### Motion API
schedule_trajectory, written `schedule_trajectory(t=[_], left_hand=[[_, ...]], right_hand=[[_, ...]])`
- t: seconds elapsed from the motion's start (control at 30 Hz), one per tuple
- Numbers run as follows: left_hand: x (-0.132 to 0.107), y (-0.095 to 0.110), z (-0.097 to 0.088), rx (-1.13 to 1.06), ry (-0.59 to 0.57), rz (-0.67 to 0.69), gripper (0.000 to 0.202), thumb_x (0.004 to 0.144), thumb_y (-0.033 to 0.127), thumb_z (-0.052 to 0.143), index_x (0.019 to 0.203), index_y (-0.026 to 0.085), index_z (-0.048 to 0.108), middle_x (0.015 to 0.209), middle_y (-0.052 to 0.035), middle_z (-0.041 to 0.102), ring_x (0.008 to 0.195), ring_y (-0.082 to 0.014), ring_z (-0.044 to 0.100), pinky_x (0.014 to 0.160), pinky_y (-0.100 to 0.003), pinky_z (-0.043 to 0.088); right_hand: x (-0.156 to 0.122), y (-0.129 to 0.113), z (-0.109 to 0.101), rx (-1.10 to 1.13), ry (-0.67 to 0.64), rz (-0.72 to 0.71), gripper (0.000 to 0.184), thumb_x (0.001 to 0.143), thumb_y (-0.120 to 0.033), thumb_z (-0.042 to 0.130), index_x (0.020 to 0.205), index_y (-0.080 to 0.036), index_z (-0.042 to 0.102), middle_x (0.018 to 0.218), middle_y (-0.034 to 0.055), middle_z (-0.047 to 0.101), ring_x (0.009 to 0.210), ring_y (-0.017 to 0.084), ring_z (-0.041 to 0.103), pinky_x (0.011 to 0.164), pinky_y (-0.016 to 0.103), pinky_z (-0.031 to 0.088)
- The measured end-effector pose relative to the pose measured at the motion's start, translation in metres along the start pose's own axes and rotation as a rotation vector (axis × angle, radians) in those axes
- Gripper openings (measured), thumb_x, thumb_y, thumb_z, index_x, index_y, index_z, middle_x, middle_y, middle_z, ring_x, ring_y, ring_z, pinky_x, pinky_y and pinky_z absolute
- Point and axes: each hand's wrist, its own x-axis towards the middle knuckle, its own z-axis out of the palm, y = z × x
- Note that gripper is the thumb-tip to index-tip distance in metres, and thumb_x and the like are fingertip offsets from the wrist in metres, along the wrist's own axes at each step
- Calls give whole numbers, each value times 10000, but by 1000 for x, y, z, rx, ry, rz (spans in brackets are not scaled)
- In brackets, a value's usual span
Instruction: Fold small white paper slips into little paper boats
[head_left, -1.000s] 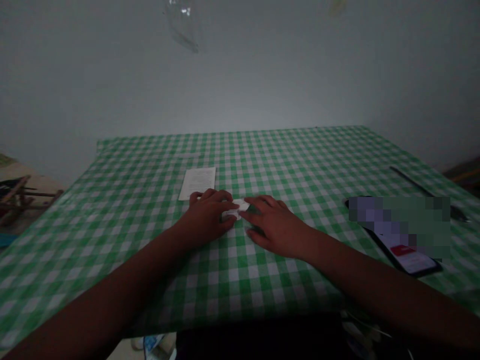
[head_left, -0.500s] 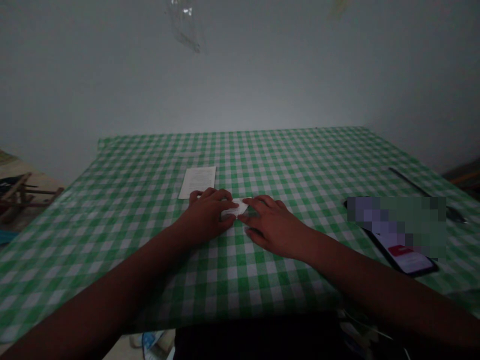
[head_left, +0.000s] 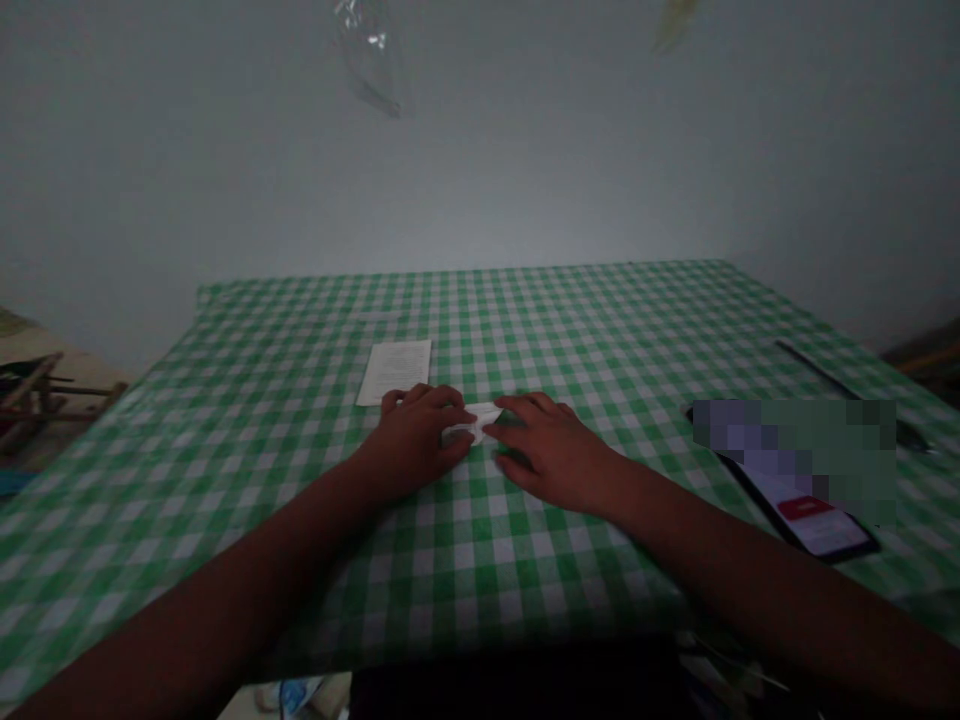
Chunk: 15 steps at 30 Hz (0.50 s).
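Observation:
A small folded piece of white paper (head_left: 484, 414) lies on the checked tablecloth between my two hands. My left hand (head_left: 416, 435) has its thumb and forefinger closed on the paper's left part, hiding some of it. From the other side, my right hand (head_left: 551, 450) reaches in with its fingers apart, the fingertips resting on or against the paper's right edge. Its thumb sits lower, off the paper. Just beyond my left fingers is a flat printed sheet or booklet (head_left: 397, 370), its near edge partly covered by them.
A green and white checked tablecloth (head_left: 570, 330) covers the table, which meets a pale wall (head_left: 480, 190). To the right lies a phone (head_left: 814, 525), partly blurred out, with a thin dark object (head_left: 817, 368) behind it. Wooden furniture (head_left: 64, 400) stands at the left.
The whole view has shifted slightly, so the table sits a little lower. My fingers have moved only slightly about the folded paper, and a bit more of its top shows.

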Motion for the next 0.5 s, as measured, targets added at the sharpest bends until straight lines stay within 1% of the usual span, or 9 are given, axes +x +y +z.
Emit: schedule_trajectory(t=[0.17,0.4,0.5], left_hand=[[2,2,4,1,34,-31,224,884,425,631,1065,321,712,1188,-21,650,1111,-260,534,977,-510,281],[3,4,5,14,58,-43,240,856,457,668,1049,324,720,1179,-17,656,1102,-270,540,985,-511,285],[3,4,4,20,48,-49,254,857,468,661,1057,322,719,1191,-23,654,1103,-275,538,981,-512,288]], right_hand=[[-2,-3,1,-43,-5,21,445,957,-384,481,1385,-283,549,1516,115,412,1348,362,359,1012,568,410],[-3,-6,0,-51,-6,12,436,954,-347,477,1381,-304,547,1551,102,373,1352,369,363,989,576,423],[-4,-7,1,-59,-14,24,417,959,-360,464,1361,-321,567,1554,97,371,1363,382,349,976,591,419]])
